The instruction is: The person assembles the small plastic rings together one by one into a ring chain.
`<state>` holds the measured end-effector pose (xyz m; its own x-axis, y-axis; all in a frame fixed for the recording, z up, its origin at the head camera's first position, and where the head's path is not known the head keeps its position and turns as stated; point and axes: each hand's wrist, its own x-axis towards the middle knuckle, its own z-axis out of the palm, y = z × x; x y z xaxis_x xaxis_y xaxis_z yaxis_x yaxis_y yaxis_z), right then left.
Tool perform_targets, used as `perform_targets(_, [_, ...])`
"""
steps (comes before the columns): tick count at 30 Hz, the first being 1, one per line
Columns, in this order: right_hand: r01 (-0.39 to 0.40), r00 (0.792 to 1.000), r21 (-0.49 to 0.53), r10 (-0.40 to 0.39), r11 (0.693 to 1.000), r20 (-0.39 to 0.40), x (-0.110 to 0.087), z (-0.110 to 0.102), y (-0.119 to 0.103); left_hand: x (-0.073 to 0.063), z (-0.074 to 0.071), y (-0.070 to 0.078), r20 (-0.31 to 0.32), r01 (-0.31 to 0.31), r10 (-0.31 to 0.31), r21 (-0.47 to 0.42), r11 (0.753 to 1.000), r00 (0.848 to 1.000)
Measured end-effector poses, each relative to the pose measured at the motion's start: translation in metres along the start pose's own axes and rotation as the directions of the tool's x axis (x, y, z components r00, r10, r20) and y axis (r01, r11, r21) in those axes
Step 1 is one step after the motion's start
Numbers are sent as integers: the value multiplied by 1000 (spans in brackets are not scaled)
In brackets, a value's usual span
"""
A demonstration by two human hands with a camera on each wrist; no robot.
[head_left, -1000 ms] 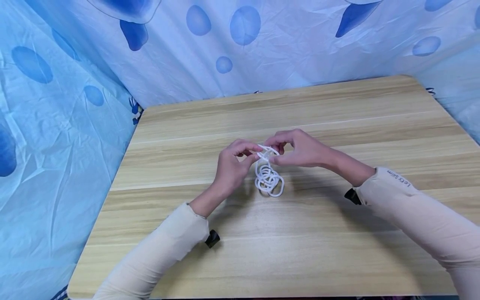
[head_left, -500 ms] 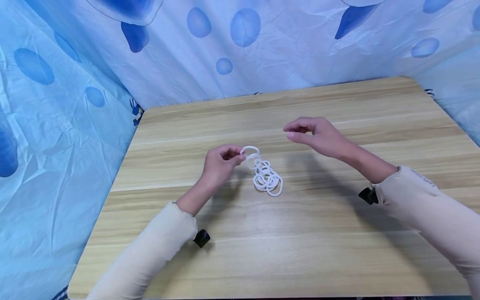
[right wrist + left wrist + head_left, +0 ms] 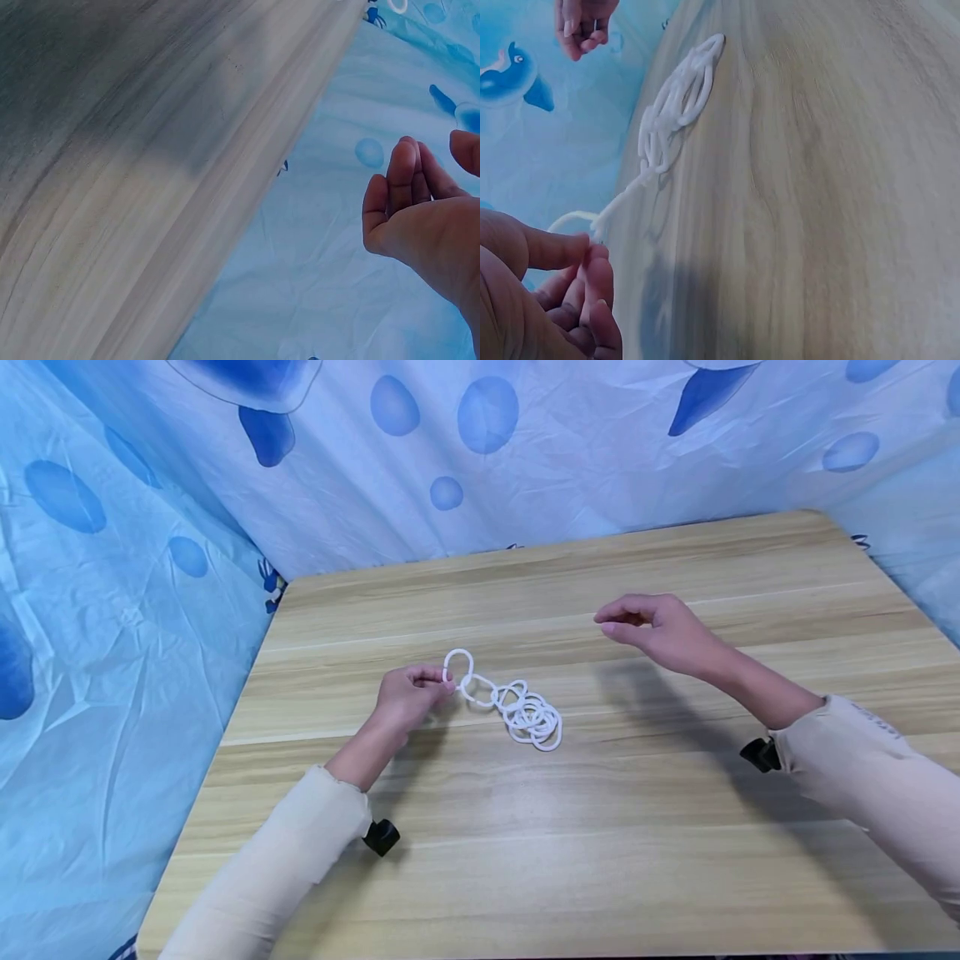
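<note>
A chain of linked white plastic rings (image 3: 531,718) lies on the wooden table, most of its rings bunched in an overlapping pile. My left hand (image 3: 405,697) pinches the end ring (image 3: 459,652) between thumb and fingers, left of the pile. From that ring, linked ones trail down to the heap. In the left wrist view, thumb and fingertips of the left hand (image 3: 547,292) meet on the ring, and the chain (image 3: 676,90) stretches away behind. Holding nothing, my right hand (image 3: 660,631) hovers to the upper right of the pile, fingers relaxed, thumb apart from them in the right wrist view.
The wooden tabletop (image 3: 600,852) spreads around the chain on all sides. A blue patterned curtain (image 3: 420,518) hangs behind the table's far edge and along the left side. A small black device (image 3: 382,837) is worn at the left wrist, another (image 3: 761,754) at the right.
My right hand has let go of the rings and moved up and right. The left hand has drawn the end ring leftward, stretching part of the chain out of the pile.
</note>
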<state>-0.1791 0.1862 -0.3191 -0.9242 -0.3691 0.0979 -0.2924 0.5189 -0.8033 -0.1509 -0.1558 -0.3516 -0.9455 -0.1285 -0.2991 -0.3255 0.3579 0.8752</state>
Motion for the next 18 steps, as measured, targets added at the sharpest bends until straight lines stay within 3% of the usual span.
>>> perform_targets(18, [31, 999, -83, -32, 996, -5, -11, 14, 3, -3, -15, -10, 1, 57, -58, 56, 997, 998])
